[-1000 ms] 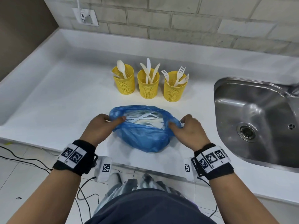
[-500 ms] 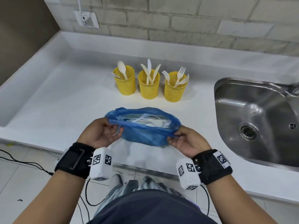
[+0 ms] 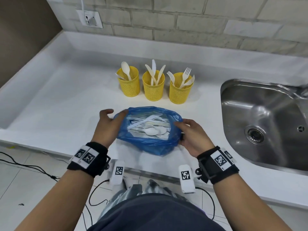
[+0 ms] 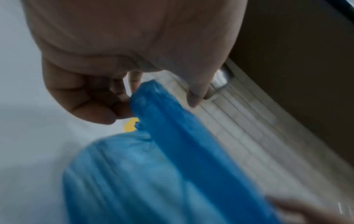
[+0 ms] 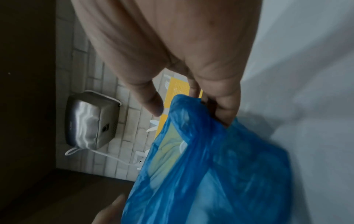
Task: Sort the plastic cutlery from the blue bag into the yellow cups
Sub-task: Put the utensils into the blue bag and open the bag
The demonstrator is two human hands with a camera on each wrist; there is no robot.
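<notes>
The blue bag (image 3: 150, 145) lies on the white counter (image 3: 66, 100) near its front edge, mouth pulled wide, with several white plastic pieces (image 3: 150, 129) showing inside. My left hand (image 3: 108, 125) holds the bag's left rim; in the left wrist view the rim (image 4: 153, 106) runs between thumb and curled fingers. My right hand (image 3: 190, 135) grips the right rim, fingers curled round the plastic (image 5: 220, 174). Behind the bag stand three yellow cups: spoons in the left (image 3: 129, 84), knives in the middle (image 3: 153, 88), forks in the right (image 3: 180, 90).
A steel sink (image 3: 260, 114) is set into the counter to the right. A wall socket (image 3: 90, 19) with a cord sits at the back left. A metal box (image 5: 90, 122) hangs on the brick wall. Cables lie on the floor (image 3: 33, 167) below the counter edge.
Both hands have moved forward and spread apart, pulling the bag's mouth open so the cutlery inside shows. The bag sits lower on the counter than half a second ago.
</notes>
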